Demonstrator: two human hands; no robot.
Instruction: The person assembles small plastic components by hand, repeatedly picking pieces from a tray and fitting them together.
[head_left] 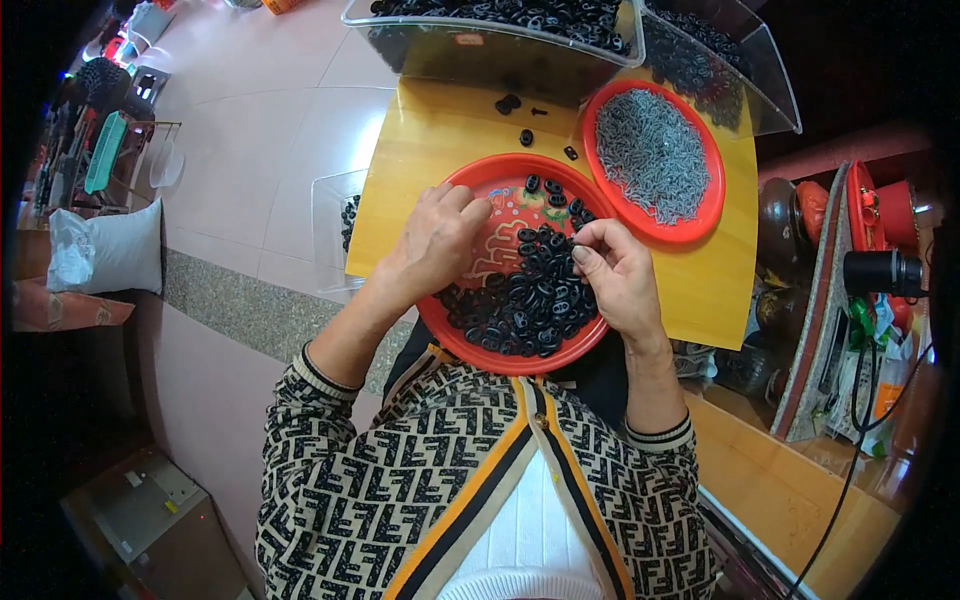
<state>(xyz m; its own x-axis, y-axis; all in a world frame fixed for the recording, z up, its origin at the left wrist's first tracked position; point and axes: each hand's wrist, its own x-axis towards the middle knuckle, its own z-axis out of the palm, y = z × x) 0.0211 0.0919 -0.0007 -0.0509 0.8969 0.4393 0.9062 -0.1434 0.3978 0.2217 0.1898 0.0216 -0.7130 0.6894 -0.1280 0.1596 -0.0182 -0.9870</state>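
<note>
A red round tray (510, 365) rests at my lap against the yellow board, with many small black plastic pieces (535, 300) heaped in it, each with two holes. Over the tray's left side my left hand (437, 240) is closed, its fingers curled; anything in them is hidden. My right hand (622, 278) has thumb and forefinger brought together at the right edge of the heap. Whether a piece sits between those fingertips is too small to tell. A second red tray (712, 200), full of small grey screws (650, 150), stands just beyond on the right.
Clear plastic bins (480, 55) of black pieces stand at the far edge of the yellow board (400, 170). A few loose black parts (526, 137) lie on the board. Another clear container (325, 225) is at its left. Shelves with jars (780, 220) flank the right.
</note>
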